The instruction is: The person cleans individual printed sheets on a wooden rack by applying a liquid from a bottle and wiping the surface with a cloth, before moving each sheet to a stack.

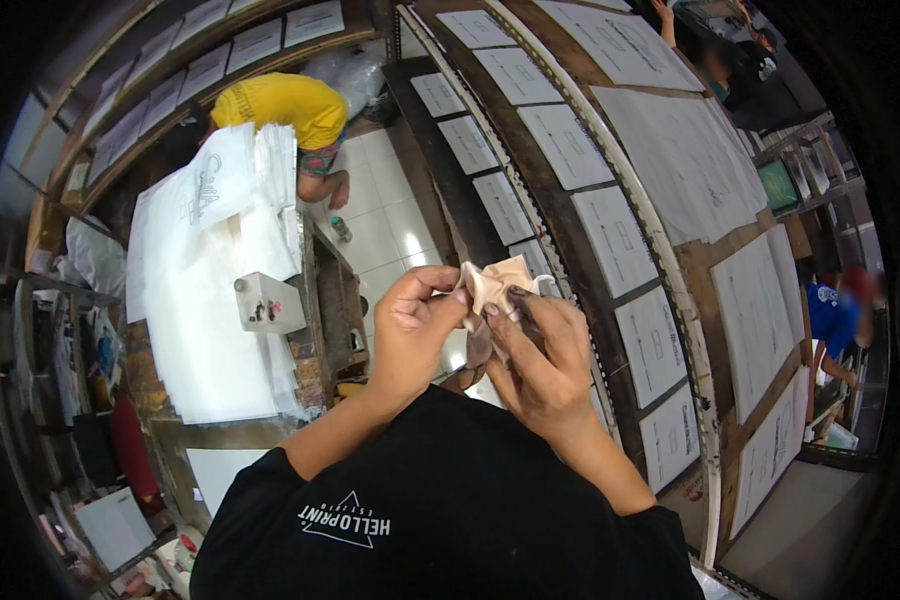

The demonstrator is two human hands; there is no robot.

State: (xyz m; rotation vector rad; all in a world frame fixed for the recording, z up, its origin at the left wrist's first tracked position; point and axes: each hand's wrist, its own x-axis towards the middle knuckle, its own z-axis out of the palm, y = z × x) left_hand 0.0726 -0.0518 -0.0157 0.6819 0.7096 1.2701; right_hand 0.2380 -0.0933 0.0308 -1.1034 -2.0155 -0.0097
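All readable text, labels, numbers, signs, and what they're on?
Wording not transcribed.
Black shirt: white lettering, triangle outline, legible.
White stack, top sheet: dark script, legible.
Racked sheets: dark print, mostly too small.
Yellow shirt, blue shirt: too small.
Beige cloth: none visible.

Handheld piece point(506, 278): beige. Wearer's shirt point(460, 490): black, white print. Sheet stack point(200, 330): white, black print. Co-worker's top point(285, 105): yellow; shorts point(320, 160): multicoloured pattern. Floor point(378, 210): whitish, gridded tiles.

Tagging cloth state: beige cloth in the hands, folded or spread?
Bunched, not spread: beige cloth creased, pinched between left hand and right hand.
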